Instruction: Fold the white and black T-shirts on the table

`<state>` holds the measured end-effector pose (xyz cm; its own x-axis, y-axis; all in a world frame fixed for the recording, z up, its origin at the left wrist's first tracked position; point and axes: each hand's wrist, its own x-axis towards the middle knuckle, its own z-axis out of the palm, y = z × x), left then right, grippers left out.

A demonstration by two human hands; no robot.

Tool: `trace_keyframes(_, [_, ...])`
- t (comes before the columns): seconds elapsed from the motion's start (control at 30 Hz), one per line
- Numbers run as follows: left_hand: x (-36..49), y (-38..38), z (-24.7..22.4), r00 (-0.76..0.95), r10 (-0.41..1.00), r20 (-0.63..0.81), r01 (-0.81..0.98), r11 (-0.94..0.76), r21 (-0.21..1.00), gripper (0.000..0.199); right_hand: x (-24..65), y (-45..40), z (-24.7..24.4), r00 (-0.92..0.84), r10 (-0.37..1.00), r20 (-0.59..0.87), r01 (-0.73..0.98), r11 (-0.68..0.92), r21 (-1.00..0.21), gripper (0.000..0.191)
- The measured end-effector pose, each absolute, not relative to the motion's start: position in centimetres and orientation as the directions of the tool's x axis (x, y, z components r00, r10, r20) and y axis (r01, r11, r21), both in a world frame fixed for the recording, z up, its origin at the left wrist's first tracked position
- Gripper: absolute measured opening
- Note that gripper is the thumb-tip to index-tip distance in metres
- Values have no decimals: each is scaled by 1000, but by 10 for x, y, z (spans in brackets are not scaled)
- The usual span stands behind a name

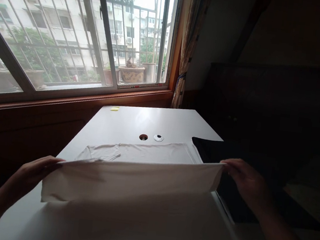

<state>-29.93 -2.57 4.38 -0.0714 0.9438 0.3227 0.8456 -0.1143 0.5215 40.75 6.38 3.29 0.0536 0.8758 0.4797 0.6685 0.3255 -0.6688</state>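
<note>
A white garment, which looks like a T-shirt (142, 175), is stretched between my two hands above the white table. Its near part hangs down from the raised edge, while the far part lies flat with a sleeve-like fold at the left. My left hand (37, 167) pinches the left end of the raised edge. At the right end, my right hand (240, 175) pinches the same edge between thumb and fingers. Dark cloth (211, 149) lies beside the shirt at the table's right edge, partly hidden behind my right hand.
The white table (130, 232) has a round hole (143, 137) and a white ring-shaped piece (158, 138) beyond the shirt. A yellow paper note (115, 108) sits near the far left corner. Behind stand a barred window (71, 36) and a tied curtain (186, 53).
</note>
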Motion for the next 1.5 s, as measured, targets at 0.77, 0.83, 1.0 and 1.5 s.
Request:
trace_keyframes(0.77, [-311,134,-22,-107,994,9,816,82,572,62,370,239,-34,-174,912,371,789,354,-502,23])
trace_keyframes(0.83, [-311,136,-22,-102,995,19,817,72,571,61,370,242,-34,-173,914,366,797,348,-493,23])
trace_keyframes(1.0, [-311,136,-18,-135,989,63,826,78,558,58,373,248,-33,-179,911,372,816,349,-461,22])
trace_keyframes(1.5, [-273,163,-18,210,935,287,905,-297,305,44,368,264,-32,-316,882,350,826,437,-357,21])
